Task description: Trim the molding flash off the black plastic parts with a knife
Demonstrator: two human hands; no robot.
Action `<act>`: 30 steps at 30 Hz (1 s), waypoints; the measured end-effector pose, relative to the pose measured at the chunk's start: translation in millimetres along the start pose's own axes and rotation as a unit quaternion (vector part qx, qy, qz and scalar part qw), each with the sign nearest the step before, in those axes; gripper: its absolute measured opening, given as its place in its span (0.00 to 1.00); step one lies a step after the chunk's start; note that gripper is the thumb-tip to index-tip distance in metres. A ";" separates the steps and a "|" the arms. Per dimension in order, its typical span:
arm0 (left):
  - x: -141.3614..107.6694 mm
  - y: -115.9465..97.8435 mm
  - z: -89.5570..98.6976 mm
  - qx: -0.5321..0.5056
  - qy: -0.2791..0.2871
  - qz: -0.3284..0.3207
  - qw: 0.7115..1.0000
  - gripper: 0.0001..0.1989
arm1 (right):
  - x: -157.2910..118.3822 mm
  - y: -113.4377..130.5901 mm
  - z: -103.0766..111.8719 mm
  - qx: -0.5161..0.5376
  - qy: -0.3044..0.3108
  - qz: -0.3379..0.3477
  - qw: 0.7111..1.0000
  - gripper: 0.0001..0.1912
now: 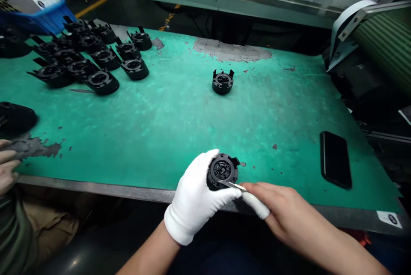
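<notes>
My left hand (195,193), in a white glove, grips a round black part (222,168) above the front edge of the green table (180,129). The part's ringed face is turned up toward the camera, and a tab sticks out at its upper right. My right hand (276,206) is bare except for a white cover on one finger. It holds a thin pointed metal tool (233,185), whose tip lies over the lower rim of the part. The tool's handle is mostly hidden by the fingers.
One black part (222,83) stands upright mid-table, with several more (102,81) grouped at the back left. A phone (335,159) lies at the right. Another person's hand (7,167) is at the left edge. Behind stands a blue bin (48,19).
</notes>
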State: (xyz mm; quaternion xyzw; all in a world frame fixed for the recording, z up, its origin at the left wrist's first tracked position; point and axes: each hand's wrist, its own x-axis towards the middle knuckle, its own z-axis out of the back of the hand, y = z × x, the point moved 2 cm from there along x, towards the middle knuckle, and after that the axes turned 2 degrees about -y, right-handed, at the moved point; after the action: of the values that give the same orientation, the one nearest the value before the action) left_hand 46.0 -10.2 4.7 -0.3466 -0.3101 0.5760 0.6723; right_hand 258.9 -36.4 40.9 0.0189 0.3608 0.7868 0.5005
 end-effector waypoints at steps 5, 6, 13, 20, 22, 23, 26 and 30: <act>3.9 -2.3 6.2 0.008 0.040 0.004 0.999 0.45 | -1.9 3.2 -9.9 0.007 -0.049 -0.006 0.999 0.29; 7.2 -2.6 11.6 0.017 0.074 -0.002 0.997 0.45 | -3.2 4.3 -8.9 0.021 -0.051 0.003 0.998 0.28; 27.8 11.5 68.2 -0.041 -0.057 0.000 0.998 0.35 | -25.3 -19.1 18.1 0.032 -0.176 0.012 0.984 0.22; 9.3 5.5 16.8 0.021 0.006 0.004 1.000 0.46 | -4.0 -25.4 7.8 -0.006 -0.111 -0.002 0.994 0.21; 5.9 3.0 7.2 0.020 -0.005 0.006 1.000 0.45 | 3.3 -21.9 7.7 -0.044 -0.092 -0.005 0.995 0.21; 4.9 2.7 5.0 0.022 -0.007 0.007 1.000 0.45 | 6.2 -20.8 8.4 -0.064 -0.078 -0.003 0.995 0.21; 4.4 5.1 4.5 0.042 -0.003 0.001 0.999 0.45 | 12.6 -19.6 11.3 -0.108 -0.044 0.002 0.993 0.23; 4.5 10.3 3.0 0.067 -0.019 -0.029 0.997 0.43 | 17.4 -19.6 13.0 -0.173 -0.084 -0.030 0.981 0.28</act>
State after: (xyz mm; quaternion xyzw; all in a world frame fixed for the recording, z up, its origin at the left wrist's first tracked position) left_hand 38.5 -4.4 -2.0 -0.2803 -0.2938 0.5821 0.7044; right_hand 270.6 -10.6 33.3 -0.0129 0.1765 0.8174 0.5482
